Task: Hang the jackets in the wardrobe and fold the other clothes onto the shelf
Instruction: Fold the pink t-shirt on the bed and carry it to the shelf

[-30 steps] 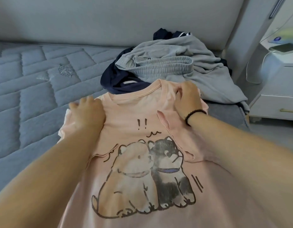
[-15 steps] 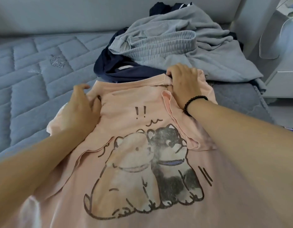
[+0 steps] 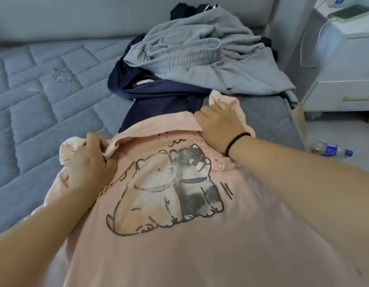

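pink t-shirt with two cartoon dogs, collar edge folded down.

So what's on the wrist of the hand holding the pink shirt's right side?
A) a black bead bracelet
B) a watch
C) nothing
A: a black bead bracelet circles the wrist of the right hand, which grips the pink shirt near its collar.
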Demonstrator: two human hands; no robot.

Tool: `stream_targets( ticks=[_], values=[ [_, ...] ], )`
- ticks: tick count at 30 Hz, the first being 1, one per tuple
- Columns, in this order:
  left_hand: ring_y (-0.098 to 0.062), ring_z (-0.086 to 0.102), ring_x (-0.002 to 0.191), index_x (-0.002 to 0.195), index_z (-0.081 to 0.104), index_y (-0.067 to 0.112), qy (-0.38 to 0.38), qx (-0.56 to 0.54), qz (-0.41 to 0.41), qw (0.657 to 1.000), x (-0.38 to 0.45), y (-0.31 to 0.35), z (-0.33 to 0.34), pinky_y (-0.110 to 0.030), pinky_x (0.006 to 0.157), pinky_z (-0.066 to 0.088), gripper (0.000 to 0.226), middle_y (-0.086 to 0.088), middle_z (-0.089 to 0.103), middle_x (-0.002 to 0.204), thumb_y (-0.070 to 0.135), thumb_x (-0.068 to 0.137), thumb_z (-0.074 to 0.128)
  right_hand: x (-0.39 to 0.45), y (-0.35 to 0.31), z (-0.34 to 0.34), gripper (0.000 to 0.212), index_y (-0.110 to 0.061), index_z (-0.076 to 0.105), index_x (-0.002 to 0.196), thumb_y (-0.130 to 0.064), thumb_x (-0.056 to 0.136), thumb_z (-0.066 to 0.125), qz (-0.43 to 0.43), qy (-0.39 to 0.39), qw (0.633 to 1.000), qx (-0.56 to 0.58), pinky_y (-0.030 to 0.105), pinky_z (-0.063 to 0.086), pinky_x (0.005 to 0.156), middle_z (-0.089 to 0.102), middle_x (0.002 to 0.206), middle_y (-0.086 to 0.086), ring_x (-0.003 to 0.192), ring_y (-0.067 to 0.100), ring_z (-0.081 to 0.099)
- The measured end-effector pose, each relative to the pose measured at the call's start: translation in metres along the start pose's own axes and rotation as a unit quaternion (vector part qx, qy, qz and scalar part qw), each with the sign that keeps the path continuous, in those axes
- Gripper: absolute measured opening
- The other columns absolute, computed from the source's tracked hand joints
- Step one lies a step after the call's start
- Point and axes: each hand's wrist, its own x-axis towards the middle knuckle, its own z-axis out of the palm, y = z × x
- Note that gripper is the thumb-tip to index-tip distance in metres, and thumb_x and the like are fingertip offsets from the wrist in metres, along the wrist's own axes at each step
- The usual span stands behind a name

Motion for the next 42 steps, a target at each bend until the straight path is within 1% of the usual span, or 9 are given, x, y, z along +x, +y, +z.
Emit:
stream_targets(
  ticks=[3,8,12,15,20,25,32,36,42],
  values=[
    [-0.029,0.049,0.062,0.089,0.047,0.008,-0.088,0.125,0.050,0.987,0.004,0.009,-0.006,-0.037,0.052,0.038,0.015,-0.011,0.058,0.073,0.022,0.092,0.051,-0.030,-0.007,-0.027,0.012,-0.009,0.068,0.087,-0.007,0.080,0.058,-0.005,-0.013,0.998,-0.064,0.036,0.050,0.080,0.067,0.077,0.007,0.075,0.028,0.065],
    [-0.022,0.063,0.072,0.096,0.049,0.021,-0.173,0.331,0.246,0.895,-0.012,0.040,-0.050,-0.032,0.056,0.035,0.027,0.005,0.063,0.082,0.045,0.097,0.036,-0.091,-0.018,-0.083,0.007,-0.012,0.070,0.074,-0.010,0.067,0.073,0.013,-0.046,0.991,-0.126,0.034,0.053,0.076,0.067,0.068,0.004,0.077,0.028,0.068],
    [-0.025,0.054,0.045,0.079,0.054,0.007,-0.153,0.220,0.366,0.891,-0.065,0.034,-0.105,-0.030,0.038,0.040,0.013,-0.005,0.054,0.057,0.002,0.072,0.064,-0.152,-0.030,-0.122,0.016,-0.008,0.062,0.059,0.003,0.051,0.071,0.048,-0.085,0.990,-0.102,0.044,0.052,0.074,0.057,0.058,0.007,0.059,0.027,0.058],
    [-0.024,0.052,0.040,0.080,0.044,0.011,-0.151,0.152,0.401,0.891,-0.103,0.028,-0.136,-0.029,0.032,0.041,0.006,-0.005,0.052,0.053,0.016,0.078,0.041,-0.190,-0.047,-0.134,0.018,-0.005,0.061,0.065,0.007,0.056,0.071,0.079,-0.125,0.987,-0.064,0.041,0.044,0.063,0.058,0.070,0.012,0.071,0.031,0.057],
    [-0.021,0.056,0.041,0.089,0.036,0.017,-0.176,0.149,0.419,0.878,-0.174,0.027,-0.167,-0.025,0.034,0.043,0.038,0.000,0.058,0.055,0.015,0.070,0.069,-0.255,-0.093,-0.139,0.030,-0.017,0.060,0.105,-0.005,0.082,0.045,0.165,-0.206,0.965,-0.002,0.031,0.030,0.072,0.043,0.130,0.000,0.110,0.026,0.040],
    [-0.012,0.049,0.035,0.083,0.038,0.020,-0.226,0.172,0.387,0.877,-0.247,0.030,-0.203,-0.019,0.030,0.035,0.065,0.009,0.053,0.050,0.027,0.045,0.091,-0.322,-0.125,-0.174,0.050,-0.020,0.049,0.133,-0.008,0.085,0.047,0.225,-0.180,0.952,0.104,0.027,0.042,0.085,0.038,0.144,-0.006,0.116,0.021,0.042],
    [-0.027,0.061,0.079,0.114,0.051,0.013,-0.349,0.211,0.324,0.853,-0.332,0.035,-0.235,-0.037,0.062,0.044,0.023,-0.006,0.062,0.092,0.028,0.099,0.041,-0.397,-0.144,-0.221,0.042,-0.024,0.058,0.122,-0.013,0.082,0.056,0.197,-0.227,0.934,0.196,0.015,0.034,0.078,0.042,0.135,-0.015,0.105,0.016,0.054],
    [-0.014,0.052,0.045,0.072,0.064,0.020,-0.307,0.204,0.374,0.851,-0.366,0.033,-0.253,-0.021,0.040,0.033,0.029,0.004,0.056,0.056,0.032,0.060,0.087,-0.421,-0.156,-0.233,0.016,-0.022,0.062,0.089,-0.009,0.083,0.054,0.188,-0.266,0.899,0.292,0.011,0.035,0.077,0.044,0.121,-0.023,0.106,0.010,0.052],
    [-0.013,0.050,0.042,0.057,0.064,0.024,-0.290,0.216,0.352,0.863,-0.385,0.026,-0.278,-0.017,0.042,0.039,0.036,0.006,0.053,0.051,0.023,0.036,0.093,-0.438,-0.166,-0.237,0.021,-0.014,0.072,0.085,-0.001,0.079,0.057,0.226,-0.260,0.872,0.348,-0.008,0.024,0.080,0.052,0.115,-0.013,0.100,0.004,0.050]
  ],
)
